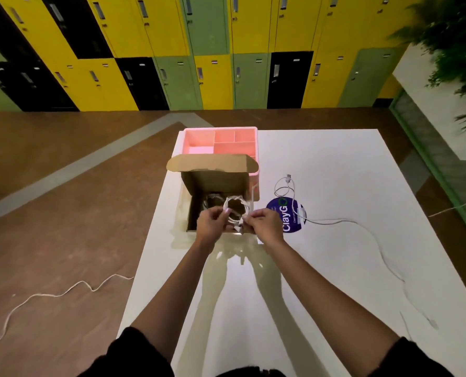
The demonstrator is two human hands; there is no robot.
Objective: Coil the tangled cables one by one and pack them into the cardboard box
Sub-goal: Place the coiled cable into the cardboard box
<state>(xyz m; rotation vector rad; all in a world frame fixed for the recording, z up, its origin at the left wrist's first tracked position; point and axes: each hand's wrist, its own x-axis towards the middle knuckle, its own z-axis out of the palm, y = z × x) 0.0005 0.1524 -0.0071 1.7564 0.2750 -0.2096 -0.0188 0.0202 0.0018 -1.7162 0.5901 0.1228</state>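
Left hand [211, 220]: centre of the frame, over the near edge of the box; fingers curled, pinching the left side of a white loop of cable.
Right hand [264, 221]: just right of the left hand, fingers curled and pinching the lower right of the same loop, where the strands bunch together.
Coiled cable [235, 210]: white, wound into a small round loop, held between both hands above the open box.
Cardboard box [212, 183]: brown, at the middle of the frame on the left part of the counter, lid flap raised at its far side; a second pale coil [212, 200] lies inside, toward the far left corner.
Loose cable [335, 221]: white, on the counter right of the box, with loops near its plug end and a long tail running to the lower right.
Round sticker [286, 219]: dark blue, printed "ClayGo", just right of the right hand, with the loose cable lying across it.
Pink tray [221, 140]: divided into compartments, directly behind the box.
Counter [321, 172]: white, filling the lower right.
Floor cable [63, 293]: pale cord on the brown floor, lower left.
Lockers [144, 50]: yellow, green and black, across the top.
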